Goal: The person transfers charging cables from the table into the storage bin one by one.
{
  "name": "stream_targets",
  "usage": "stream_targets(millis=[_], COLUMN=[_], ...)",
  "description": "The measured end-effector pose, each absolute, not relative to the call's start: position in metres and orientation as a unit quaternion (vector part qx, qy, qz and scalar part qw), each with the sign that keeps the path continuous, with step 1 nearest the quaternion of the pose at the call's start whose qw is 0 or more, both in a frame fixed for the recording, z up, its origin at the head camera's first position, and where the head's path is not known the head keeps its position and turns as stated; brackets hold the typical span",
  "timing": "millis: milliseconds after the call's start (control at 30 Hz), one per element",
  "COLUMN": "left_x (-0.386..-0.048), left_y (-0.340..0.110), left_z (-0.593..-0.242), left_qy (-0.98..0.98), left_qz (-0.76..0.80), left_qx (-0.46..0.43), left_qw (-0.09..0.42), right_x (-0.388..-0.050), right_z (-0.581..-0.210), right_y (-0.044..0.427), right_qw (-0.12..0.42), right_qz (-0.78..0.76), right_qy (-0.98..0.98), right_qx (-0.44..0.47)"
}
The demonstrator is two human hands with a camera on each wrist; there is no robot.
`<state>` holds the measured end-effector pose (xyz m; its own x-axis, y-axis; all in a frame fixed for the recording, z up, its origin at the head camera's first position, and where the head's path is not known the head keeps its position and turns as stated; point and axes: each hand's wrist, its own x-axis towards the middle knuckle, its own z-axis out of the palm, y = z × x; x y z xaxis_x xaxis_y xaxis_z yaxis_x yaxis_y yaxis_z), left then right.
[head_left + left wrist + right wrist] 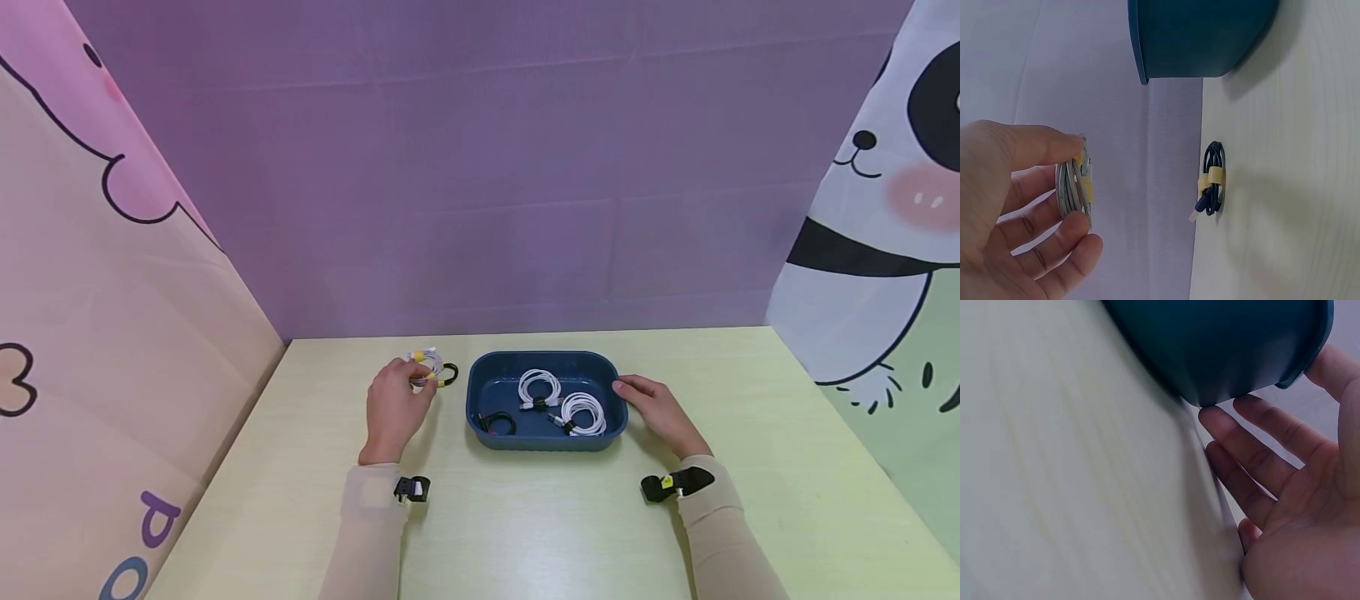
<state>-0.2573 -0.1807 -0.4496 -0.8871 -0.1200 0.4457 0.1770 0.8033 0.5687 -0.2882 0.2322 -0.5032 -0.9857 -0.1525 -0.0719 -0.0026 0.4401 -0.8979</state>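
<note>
My left hand (396, 410) pinches a coiled whitish cable (431, 359) with yellow ties between thumb and fingers, raised above the table. In the left wrist view the coil (1071, 187) stands edge-on in the fingertips. Just beyond it, a coiled black cable (1213, 181) with yellow ties lies on the table. My right hand (662, 412) holds the right end of a blue bin (542, 443), thumb over the rim and fingers against the outer wall. Inside the bin are two coiled white cables (583, 414) with black ties and a small coiled black cable (498, 423).
The bin stands on a pale wooden table (555, 525). A purple cloth backdrop (480, 183) rises behind the table's far edge. Printed cloth panels stand at left (112, 350) and right (862, 308).
</note>
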Motion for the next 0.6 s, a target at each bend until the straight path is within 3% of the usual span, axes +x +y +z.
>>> stream_targets(millis=[600], left_x=[-0.2574], left_y=[-0.1742], left_z=[-0.4495], left_qy=[-0.921], left_qz=[-0.312], left_qx=[-0.03], left_qw=[0.232], right_x=[-0.2901], right_z=[-0.5062], right_y=[0.2321], right_qw=[0.073], right_qz=[-0.525], right_qy=[0.847], right_qx=[-0.044])
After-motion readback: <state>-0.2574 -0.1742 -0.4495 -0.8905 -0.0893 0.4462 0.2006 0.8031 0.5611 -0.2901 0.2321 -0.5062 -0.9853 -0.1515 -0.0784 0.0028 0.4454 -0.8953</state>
